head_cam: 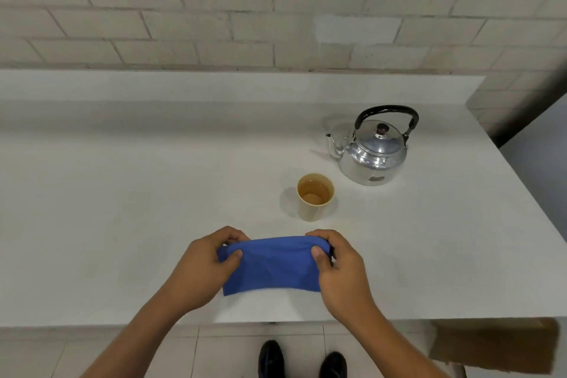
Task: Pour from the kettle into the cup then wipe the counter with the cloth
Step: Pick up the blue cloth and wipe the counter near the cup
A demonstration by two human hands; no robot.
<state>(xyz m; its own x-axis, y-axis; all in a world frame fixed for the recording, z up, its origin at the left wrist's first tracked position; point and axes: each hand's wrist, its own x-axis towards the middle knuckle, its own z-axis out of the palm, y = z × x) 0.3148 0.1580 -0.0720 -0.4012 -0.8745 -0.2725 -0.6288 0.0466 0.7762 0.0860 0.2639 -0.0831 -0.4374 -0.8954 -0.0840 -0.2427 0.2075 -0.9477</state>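
The left hand (204, 267) has its thumb pressed on top of the blue cloth (271, 265) and its other fingers curled under the far edge, pinching the left end. The right hand (334, 267) does the same at the right end, thumb on top, fingers wrapped over the fold. Between the 2 hands the cloth is stretched flat, folded, low over the near edge of the counter (122, 193); whether it touches the surface I cannot tell.

At 1 o'clock from the cloth, near but apart, stands the cup (314, 198), upright and holding amber liquid. Further out at 1 o'clock the kettle (372, 152) sits upright, lid on, spout toward 9 o'clock, with no hand on it.

So the pouring looks finished, judging by the filled cup. The wiping appears not yet begun: no wet streak or spill shows on the counter.
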